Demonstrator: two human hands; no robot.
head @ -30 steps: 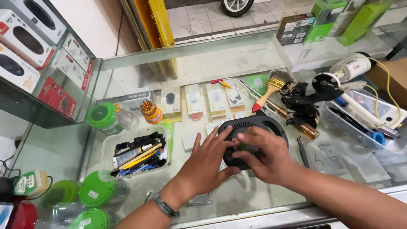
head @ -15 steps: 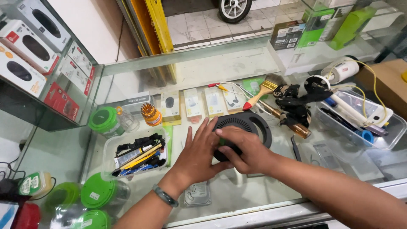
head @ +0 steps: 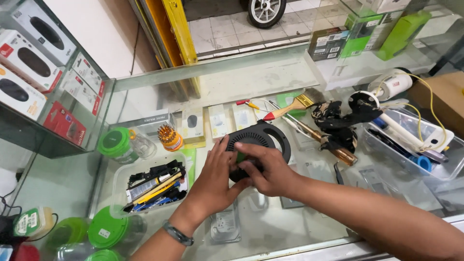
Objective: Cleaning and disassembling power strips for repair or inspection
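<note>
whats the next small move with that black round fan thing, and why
Probably lift or tilt the fan slightly toward you. Both hands clasp its near edge: the left hand from the side, the right hand on top, covering its centre. It lies flat on the glass counter, so whatever sits under the fingers is hidden. Tilting should show it.

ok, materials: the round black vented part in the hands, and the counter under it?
Round black vented part: looks like moulded plastic, matte, with fine slotted grille ribs. Counter: glass, glossy, since boxed goods on the shelf below show through it and it reflects. Both the left hand and the right hand grip the part.
</note>
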